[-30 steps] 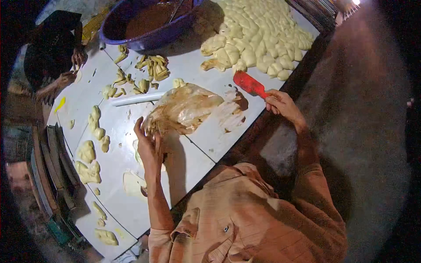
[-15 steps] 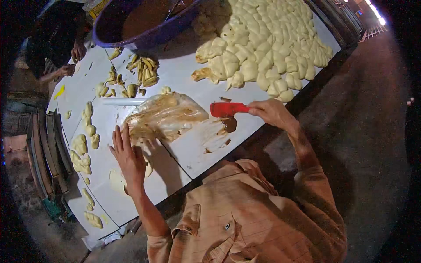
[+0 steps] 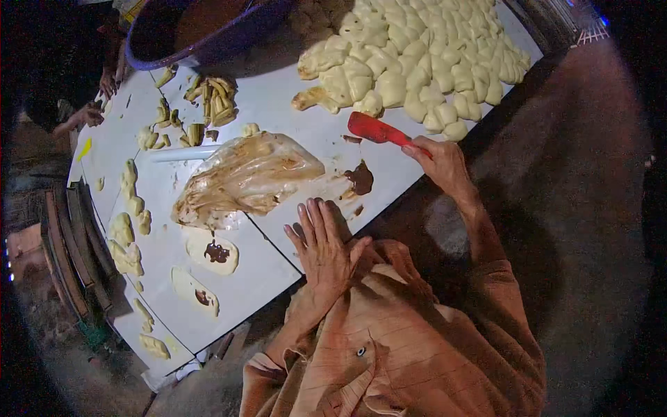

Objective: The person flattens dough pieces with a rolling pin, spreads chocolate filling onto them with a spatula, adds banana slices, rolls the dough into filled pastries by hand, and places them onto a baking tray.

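In my right hand [image 3: 445,167] is a red plastic scraper [image 3: 375,129], its blade raised close to the dough pieces. My left hand [image 3: 321,250] is open, fingers stretched out, at the table's near edge beside a clear plastic bag [image 3: 253,174] smeared with brown. A dollop of dark brown paste [image 3: 360,178] sits on the tabletop between the bag and my right hand. Left of my left hand lie two flattened pieces of dough, a farther one [image 3: 231,264] and a nearer one [image 3: 183,283], each with dark paste on top.
Many pale dough balls [image 3: 410,69] cover the far right of the white table [image 3: 271,104]. A purple tub [image 3: 201,52] of brown contents stands at the back. Peeled banana pieces [image 3: 219,101], a pale rod [image 3: 177,153] and dough lumps [image 3: 124,229] lie leftward. Another person's hands [image 3: 90,111] are at far left.
My left hand has moved right, from above the flattened dough to the near edge, uncovering the paste on the dough. My right hand has lifted the scraper off the paste and turned its blade away.
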Available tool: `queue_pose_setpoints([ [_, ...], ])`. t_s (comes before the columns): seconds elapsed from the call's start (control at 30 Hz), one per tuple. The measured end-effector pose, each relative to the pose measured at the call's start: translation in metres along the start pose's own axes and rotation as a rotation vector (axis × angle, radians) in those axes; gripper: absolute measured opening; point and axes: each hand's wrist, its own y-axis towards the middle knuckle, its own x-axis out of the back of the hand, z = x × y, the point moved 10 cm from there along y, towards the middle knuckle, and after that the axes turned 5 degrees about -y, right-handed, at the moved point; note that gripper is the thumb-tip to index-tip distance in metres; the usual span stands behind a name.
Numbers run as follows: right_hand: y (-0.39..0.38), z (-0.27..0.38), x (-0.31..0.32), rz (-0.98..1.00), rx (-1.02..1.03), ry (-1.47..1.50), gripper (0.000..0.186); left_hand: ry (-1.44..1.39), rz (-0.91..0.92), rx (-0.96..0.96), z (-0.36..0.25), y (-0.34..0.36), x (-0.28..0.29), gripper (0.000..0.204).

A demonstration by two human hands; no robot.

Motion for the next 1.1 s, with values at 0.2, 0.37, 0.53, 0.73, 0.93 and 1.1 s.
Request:
queue_pose_setpoints([
  [0.2, -0.066, -0.003, -0.019, 0.025, -0.281, -0.060, 0.030, 0.077, -0.036, -0.097, -0.011, 0.015, -0.018, 0.108],
  [0.37, -0.113, 0.038, -0.027, -0.150, -0.374, 0.037, 0.030, 0.006, -0.095, -0.194, -0.023, 0.022, -0.016, 0.108],
  [0.53, -0.144, 0.051, -0.048, -0.263, -0.435, 0.043, 0.030, 0.044, -0.132, -0.291, -0.025, 0.022, -0.022, 0.108],
  [0.73, -0.149, 0.051, -0.075, -0.109, -0.605, 0.372, 0.034, 0.025, -0.115, -0.365, -0.021, 0.023, -0.012, 0.105],
  [0.93, -0.138, 0.053, -0.089, 0.033, -0.651, 0.603, 0.037, 0.020, -0.106, -0.393, -0.004, 0.034, 0.009, 0.108],
  [1.1, -0.076, 0.105, -0.056, 0.066, -0.563, 0.862, 0.040, -0.036, -0.255, -0.401, 0.013, 0.067, 0.081, 0.103],
])
